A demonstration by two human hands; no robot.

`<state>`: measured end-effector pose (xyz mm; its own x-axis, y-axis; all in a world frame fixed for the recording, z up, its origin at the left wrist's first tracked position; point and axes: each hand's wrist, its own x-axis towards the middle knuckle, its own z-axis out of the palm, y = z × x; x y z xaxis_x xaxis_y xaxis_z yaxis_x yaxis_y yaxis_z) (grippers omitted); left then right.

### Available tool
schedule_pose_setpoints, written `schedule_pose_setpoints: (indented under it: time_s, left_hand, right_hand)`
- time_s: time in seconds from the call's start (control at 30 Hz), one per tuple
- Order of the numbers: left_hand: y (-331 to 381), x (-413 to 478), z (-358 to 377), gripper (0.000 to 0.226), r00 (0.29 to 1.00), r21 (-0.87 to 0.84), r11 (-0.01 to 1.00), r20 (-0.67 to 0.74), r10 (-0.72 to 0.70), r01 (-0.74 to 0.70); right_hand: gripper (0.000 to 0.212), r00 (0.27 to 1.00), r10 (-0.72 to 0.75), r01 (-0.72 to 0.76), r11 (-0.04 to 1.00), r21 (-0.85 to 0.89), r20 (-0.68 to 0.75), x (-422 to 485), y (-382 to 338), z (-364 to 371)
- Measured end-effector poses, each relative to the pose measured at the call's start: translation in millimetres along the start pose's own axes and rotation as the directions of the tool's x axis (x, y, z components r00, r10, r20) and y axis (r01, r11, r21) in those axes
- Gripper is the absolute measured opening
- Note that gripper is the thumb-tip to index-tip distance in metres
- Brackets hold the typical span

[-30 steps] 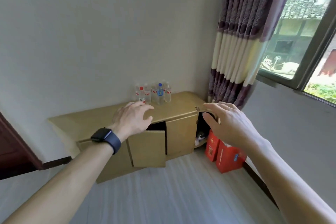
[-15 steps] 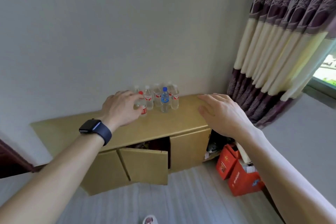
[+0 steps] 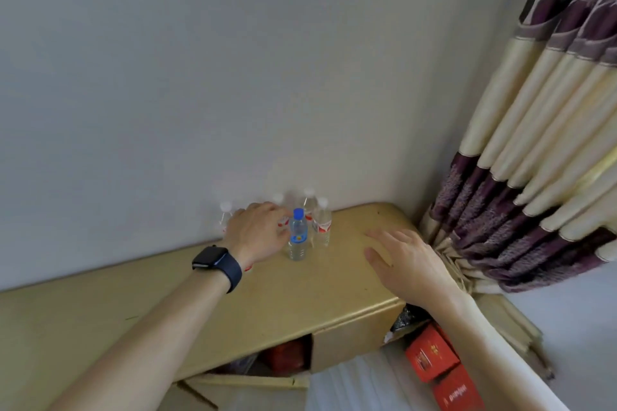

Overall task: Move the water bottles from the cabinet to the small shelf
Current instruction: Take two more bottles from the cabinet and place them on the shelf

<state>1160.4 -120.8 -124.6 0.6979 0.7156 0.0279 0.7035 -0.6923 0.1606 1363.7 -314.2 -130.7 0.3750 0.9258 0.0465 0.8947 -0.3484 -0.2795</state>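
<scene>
Several small water bottles stand in a cluster on the tan cabinet top against the wall. One has a blue cap and label; the others have white caps and red labels. My left hand, with a dark watch on its wrist, is curled around a red-labelled bottle in the cluster, which it mostly hides; a bit of red label shows under the wrist. My right hand hovers open over the cabinet's right end, fingers spread, holding nothing. The small shelf is out of view.
Below the top, a cabinet door hangs open, with red items inside. Two red boxes sit on the floor by the cabinet's right end. A striped purple and cream curtain hangs on the right, touching the cabinet corner.
The view has come closer to the cabinet and tilted down. My left hand moved from the cabinet's front edge into the bottle cluster and curled on one. My right hand moved over the top's right end.
</scene>
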Motion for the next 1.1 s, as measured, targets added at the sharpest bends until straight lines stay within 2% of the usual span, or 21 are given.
schedule_pose_setpoints:
  time_s: [0.2,0.37,0.57,0.73,0.83,0.97,1.1]
  left_hand:
    - [-13.0,87.8,59.6,0.038,0.990,0.008,1.000,0.139,0.013,-0.015]
    - [-20.8,149.4,87.9,0.038,0.969,-0.014,0.998,0.239,-0.055,0.060]
    - [-30.8,233.1,110.8,0.049,0.943,0.012,0.994,0.316,-0.106,0.108]
    - [-21.9,284.5,144.9,0.053,0.910,0.143,0.989,0.403,-0.096,0.041]
    - [-16.6,301.4,163.8,0.045,0.893,0.187,0.982,0.440,-0.094,0.012]
    - [-17.6,309.9,173.2,0.029,0.899,0.065,0.994,0.424,-0.111,0.092]
    - [-15.1,308.7,176.2,0.024,0.919,-0.027,1.000,0.394,0.020,-0.010]
  right_hand:
    - [0.043,0.986,0.041,-0.054,0.996,0.076,0.160,82.5,32.7,60.2]
    - [0.048,0.946,0.027,-0.077,0.987,0.144,0.322,165.0,56.1,100.3]
    - [0.056,0.929,0.066,-0.152,0.965,0.213,0.363,268.1,53.3,140.8]
    - [0.048,0.896,0.025,-0.096,0.986,0.139,0.444,309.2,50.6,180.0]
    - [0.038,0.903,0.051,-0.124,0.981,0.146,0.427,312.6,54.9,191.8]
    - [0.028,0.919,0.107,-0.188,0.965,0.183,0.380,301.4,77.2,193.6]
    - [0.027,0.912,0.227,-0.307,0.930,0.203,0.341,276.6,112.3,177.1]
